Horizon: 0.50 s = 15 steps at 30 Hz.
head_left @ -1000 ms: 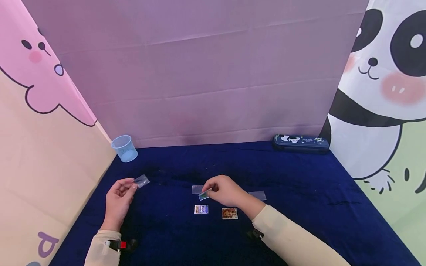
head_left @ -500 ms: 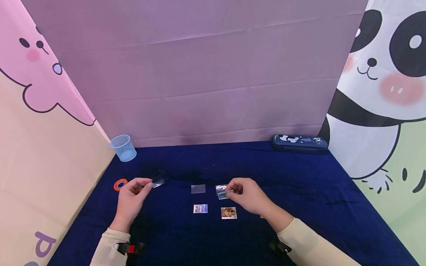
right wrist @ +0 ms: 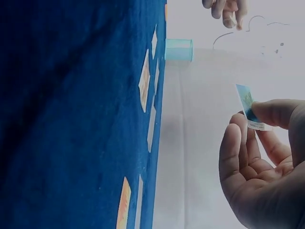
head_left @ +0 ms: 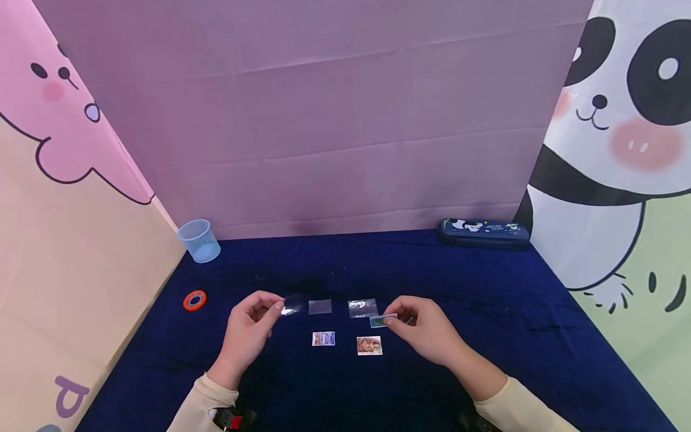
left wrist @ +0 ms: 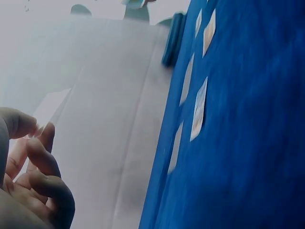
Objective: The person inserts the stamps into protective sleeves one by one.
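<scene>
In the head view my left hand pinches a small clear plastic sleeve by its edge, raised over the cloth. My right hand holds a green and blue stamp with a white border between thumb and fingers. Two clear sleeves lie flat between the hands, a left sleeve and a shinier right sleeve. Nearer me rest a blue and white stamp and a brown stamp. An orange stamp beside another sleeve shows only in the right wrist view.
An orange roll of tape lies at the left on the dark blue cloth. A light blue plastic cup stands at the back left corner, and a dark blue pencil case at the back right. Printed curtains enclose the table.
My left hand has moved right with its sleeve, uncovering the orange tape roll. My right hand has carried the stamp to the right, off the two flat sleeves.
</scene>
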Each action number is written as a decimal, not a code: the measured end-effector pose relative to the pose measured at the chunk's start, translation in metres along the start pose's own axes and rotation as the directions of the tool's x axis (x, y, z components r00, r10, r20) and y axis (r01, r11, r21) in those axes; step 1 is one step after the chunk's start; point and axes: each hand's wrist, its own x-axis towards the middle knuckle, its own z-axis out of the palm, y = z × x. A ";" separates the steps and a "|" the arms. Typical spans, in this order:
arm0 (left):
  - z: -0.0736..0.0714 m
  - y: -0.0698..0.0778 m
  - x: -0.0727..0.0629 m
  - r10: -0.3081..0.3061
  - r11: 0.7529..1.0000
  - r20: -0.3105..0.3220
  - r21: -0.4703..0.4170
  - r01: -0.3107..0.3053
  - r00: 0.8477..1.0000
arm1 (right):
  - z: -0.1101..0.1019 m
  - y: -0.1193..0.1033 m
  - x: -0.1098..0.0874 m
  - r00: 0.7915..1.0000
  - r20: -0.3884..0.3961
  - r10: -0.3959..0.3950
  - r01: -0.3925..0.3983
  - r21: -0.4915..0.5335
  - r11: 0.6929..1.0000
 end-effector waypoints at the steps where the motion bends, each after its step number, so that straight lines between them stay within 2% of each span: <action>1: 0.005 0.003 -0.001 -0.002 1.000 0.013 -0.005 0.002 1.000 | -0.001 0.000 -0.002 1.000 -0.004 0.001 -0.001 0.004 1.000; 7: 0.033 0.013 -0.010 -0.024 0.998 0.065 -0.064 0.029 0.998 | 0.000 -0.007 -0.013 0.999 -0.035 0.004 -0.005 -0.006 1.000; 12: 0.056 0.013 -0.014 -0.045 0.995 0.092 -0.087 0.053 0.995 | 0.006 -0.016 -0.022 0.997 -0.072 -0.031 0.031 -0.006 1.000; 15: 0.067 0.011 -0.015 -0.044 0.994 0.106 -0.091 0.053 0.993 | 0.009 -0.016 -0.020 0.996 -0.088 -0.023 0.023 0.001 1.000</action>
